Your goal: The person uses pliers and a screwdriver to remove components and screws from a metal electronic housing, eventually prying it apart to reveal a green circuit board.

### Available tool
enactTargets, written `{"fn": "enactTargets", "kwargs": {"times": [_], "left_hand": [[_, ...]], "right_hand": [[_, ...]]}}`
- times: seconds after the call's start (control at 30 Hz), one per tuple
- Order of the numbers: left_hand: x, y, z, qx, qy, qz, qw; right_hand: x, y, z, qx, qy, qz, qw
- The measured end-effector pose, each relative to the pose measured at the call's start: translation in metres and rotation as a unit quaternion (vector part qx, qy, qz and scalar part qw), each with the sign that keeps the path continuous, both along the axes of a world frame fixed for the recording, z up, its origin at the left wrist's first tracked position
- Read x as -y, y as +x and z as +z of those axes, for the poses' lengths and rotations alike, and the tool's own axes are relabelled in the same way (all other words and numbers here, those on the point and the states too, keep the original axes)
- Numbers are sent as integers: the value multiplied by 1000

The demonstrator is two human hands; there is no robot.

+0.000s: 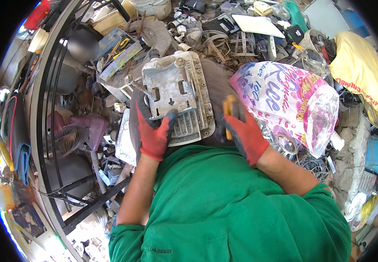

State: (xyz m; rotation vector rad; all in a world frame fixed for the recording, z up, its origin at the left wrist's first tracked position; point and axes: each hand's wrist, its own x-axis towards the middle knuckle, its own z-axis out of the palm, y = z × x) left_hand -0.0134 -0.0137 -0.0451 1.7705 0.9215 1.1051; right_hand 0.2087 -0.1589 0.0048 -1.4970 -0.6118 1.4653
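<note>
A grey finned metal housing (pixel 204 94) rests tilted across my lap. On its upper face sits a slotted bracket plate (pixel 166 94), with a long bolt (pixel 182 72) on the right and another bolt (pixel 136 85) on the left. My left hand (pixel 155 133), in a red and dark grey glove, grips the near left edge of the bracket plate, thumb on top and the other fingers partly hidden. To the right of the housing, my right hand (pixel 245 131), gloved alike, is closed round a yellow-handled tool (pixel 229 114); its working end cannot be made out.
A printed white and pink sack (pixel 285 100) stands right of my right hand, and a yellow sack (pixel 363 70) lies beyond. A black metal frame (pixel 45 109) rises at left. Beyond the housing, hand tools (pixel 121 48) lie in a tray amid mixed scrap (pixel 219 39).
</note>
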Motion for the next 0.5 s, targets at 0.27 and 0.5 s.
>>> {"fn": "enactTargets", "kwargs": {"times": [0.27, 0.5], "left_hand": [[4, 8, 12, 55, -79, -21, 995], [2, 12, 25, 54, -67, -32, 996]], "right_hand": [[-9, -6, 18, 77, 19, 10, 997], [-11, -11, 20, 97, 61, 6, 993]]}}
